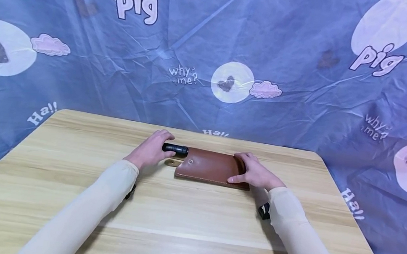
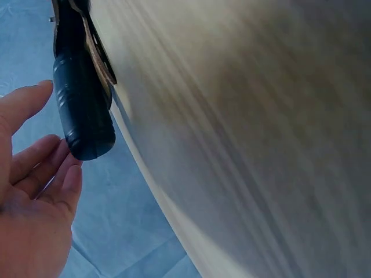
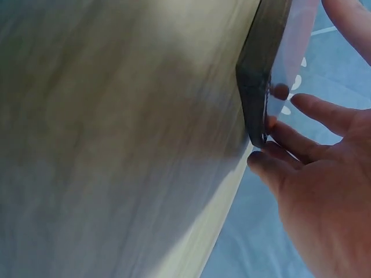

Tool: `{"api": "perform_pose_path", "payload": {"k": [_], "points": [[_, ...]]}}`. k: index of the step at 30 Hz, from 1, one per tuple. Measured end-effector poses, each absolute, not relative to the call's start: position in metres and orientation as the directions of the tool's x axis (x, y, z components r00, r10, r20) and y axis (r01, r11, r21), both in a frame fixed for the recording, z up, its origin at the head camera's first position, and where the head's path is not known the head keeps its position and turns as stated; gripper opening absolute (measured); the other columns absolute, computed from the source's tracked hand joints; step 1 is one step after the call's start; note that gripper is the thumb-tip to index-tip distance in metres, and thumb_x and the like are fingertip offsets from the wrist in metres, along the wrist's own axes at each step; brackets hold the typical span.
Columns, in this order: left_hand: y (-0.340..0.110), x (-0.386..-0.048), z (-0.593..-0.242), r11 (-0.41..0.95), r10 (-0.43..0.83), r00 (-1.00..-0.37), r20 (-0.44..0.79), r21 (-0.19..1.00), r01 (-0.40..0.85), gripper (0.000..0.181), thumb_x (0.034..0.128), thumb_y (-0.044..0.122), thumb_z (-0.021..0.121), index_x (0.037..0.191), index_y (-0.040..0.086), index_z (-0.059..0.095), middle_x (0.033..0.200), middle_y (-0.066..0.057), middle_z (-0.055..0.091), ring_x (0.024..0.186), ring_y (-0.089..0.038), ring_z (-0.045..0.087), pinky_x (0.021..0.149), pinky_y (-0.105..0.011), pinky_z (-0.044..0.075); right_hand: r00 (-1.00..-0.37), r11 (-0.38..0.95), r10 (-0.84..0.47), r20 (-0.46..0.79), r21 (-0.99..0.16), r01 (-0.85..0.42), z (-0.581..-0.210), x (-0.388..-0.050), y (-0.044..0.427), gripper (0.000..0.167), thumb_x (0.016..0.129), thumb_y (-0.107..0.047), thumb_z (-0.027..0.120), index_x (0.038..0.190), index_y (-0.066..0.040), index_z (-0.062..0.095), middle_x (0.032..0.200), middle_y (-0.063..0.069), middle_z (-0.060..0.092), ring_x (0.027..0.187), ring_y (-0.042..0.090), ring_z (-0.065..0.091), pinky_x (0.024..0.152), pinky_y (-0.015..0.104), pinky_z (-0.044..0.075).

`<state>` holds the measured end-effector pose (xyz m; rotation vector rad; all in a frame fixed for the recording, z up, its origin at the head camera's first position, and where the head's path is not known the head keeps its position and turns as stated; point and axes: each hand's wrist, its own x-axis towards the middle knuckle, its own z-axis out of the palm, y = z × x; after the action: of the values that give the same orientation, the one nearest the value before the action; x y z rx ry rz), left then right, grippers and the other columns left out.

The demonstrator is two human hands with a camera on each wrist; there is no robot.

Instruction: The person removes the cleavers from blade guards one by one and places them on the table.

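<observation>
One crumpled blue fabric backdrop [image 1: 296, 20], printed with white and pink motifs, closed off the far side at 12 o'clock. In front of it stood one pale wood-grained tabletop [image 1: 184, 222]. Two off-white sleeves [image 1: 307, 245] reached in from 5 and 7 o'clock.

One flat brown leather sheath [image 1: 214, 164], roughly rectangular with a stitched near edge, lay on the tabletop beyond its middle, at 12 o'clock from the person. The left grip [image 1: 151, 149] stood at its 9 o'clock end, the right grip [image 1: 256, 174] at 3 o'clock. Count: two grips, both bare hands. The left one's fingers were spread loosely about one ribbed black handle [image 1: 179, 150]; firm contact could not be confirmed. The right one spanned the sheath's end, fingers extended and lightly touching, not clenched. This opposed placement was judged to suit steadying both ends.

The handle projected from the sheath toward 10 o'clock; whatever it belonged to was hidden inside. Two black fittings [image 1: 264, 211] sat at the cuffs. One tan strap [image 1: 172, 163] pointed to 9 o'clock, apart from one metal snap stud [image 1: 190, 162], evidently unfastened to leave the handle free.
</observation>
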<state>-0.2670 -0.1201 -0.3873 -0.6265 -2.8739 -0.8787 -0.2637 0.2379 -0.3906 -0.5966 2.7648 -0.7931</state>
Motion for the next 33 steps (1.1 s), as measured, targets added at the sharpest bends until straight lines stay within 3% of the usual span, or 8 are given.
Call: {"api": "perform_pose_path", "payload": {"k": [11, 19, 33], "points": [[-0.115, -0.275, -0.386, 0.777, 0.39, -0.913, 0.116, 0.491, 0.394, 0.056, 0.0858, 0.021, 0.077, 0.131, -0.003, 0.055, 0.133, -0.015, 0.053, 0.127, -0.031, 0.044, 0.111, -0.044, 0.033, -0.872, 0.772, -0.473, -0.124, -0.536, -0.342, -0.39, -0.265, 0.238, 0.109, 0.068, -0.044, 0.088, 0.15, -0.001, 0.032, 0.148, 0.025, 0.028, 0.136, 0.042, 0.026, 0.109, 0.06, 0.028], [-0.112, -0.278, -0.383, 0.778, 0.419, -0.903, 0.097, 0.475, 0.412, 0.05, 0.0842, 0.014, 0.077, 0.127, -0.004, 0.058, 0.127, -0.016, 0.056, 0.122, -0.031, 0.046, 0.109, -0.044, 0.036, -0.856, 0.772, -0.492, -0.162, -0.535, -0.343, -0.39, -0.262, 0.234, 0.118, 0.066, -0.042, 0.09, 0.153, 0.001, 0.022, 0.155, 0.027, 0.014, 0.141, 0.044, 0.014, 0.11, 0.062, 0.023], [-0.115, -0.284, -0.386, 0.777, 0.469, -0.879, 0.088, 0.433, 0.457, 0.036, 0.0821, 0.007, 0.077, 0.115, -0.002, 0.065, 0.114, -0.012, 0.059, 0.111, -0.03, 0.049, 0.103, -0.044, 0.042, -0.854, 0.78, -0.484, -0.188, -0.535, -0.324, -0.391, -0.263, 0.233, 0.122, 0.065, -0.043, 0.09, 0.153, 0.0, 0.019, 0.155, 0.025, 0.016, 0.142, 0.041, 0.014, 0.112, 0.059, 0.022]]}}
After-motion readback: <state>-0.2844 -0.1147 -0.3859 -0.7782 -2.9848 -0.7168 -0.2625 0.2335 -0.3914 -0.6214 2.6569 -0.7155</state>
